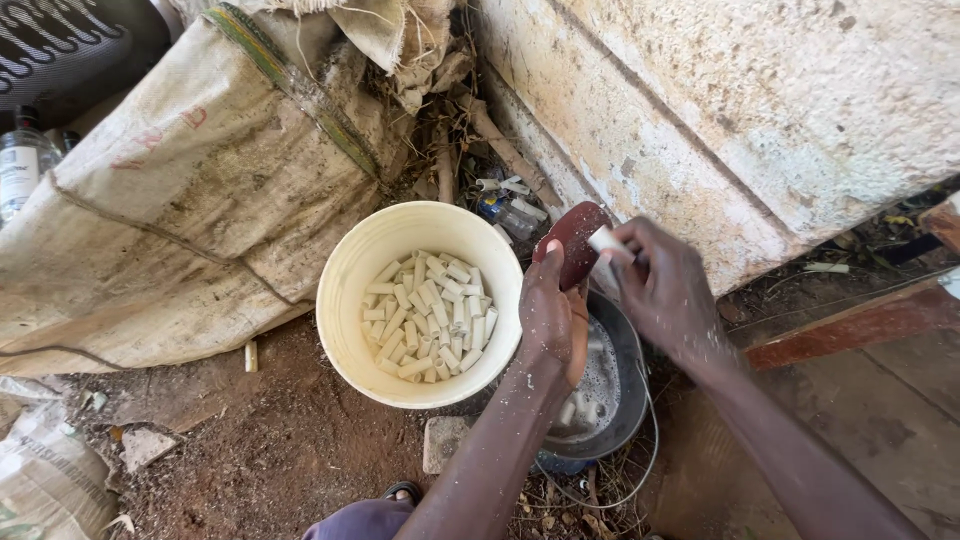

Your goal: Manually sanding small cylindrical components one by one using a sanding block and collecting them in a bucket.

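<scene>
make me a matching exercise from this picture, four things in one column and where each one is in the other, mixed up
Things
1. cream bucket
2. dark metal pot
3. reddish-brown flat piece
4. small white cylinder

Places
A. pinched in the right hand
B. under both hands, with cloudy water in it
C. on the dirt beside the sack, full of short white sticks
D. held up by the left hand

Pairs: 1-C, 2-B, 3-D, 4-A
</scene>
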